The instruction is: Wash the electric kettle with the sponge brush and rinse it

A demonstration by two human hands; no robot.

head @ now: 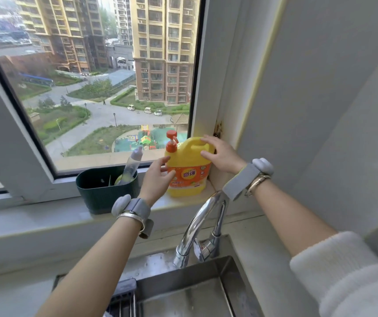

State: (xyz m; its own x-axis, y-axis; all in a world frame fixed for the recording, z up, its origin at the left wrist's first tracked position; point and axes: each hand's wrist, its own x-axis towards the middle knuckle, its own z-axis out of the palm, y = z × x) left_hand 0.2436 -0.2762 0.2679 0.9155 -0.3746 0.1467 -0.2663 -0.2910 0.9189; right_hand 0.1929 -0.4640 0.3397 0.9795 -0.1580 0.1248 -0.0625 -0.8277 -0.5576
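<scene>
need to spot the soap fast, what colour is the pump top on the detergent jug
Orange-red, atop the yellow plastic detergent jug with its orange pump top; the head view shows it.

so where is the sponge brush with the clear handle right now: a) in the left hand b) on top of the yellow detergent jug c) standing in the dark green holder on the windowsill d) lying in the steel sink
c: the sponge brush with the clear handle stands in the dark green plastic holder on the windowsill, while the left hand and right hand both reach to the yellow detergent jug with the orange pump.
</scene>
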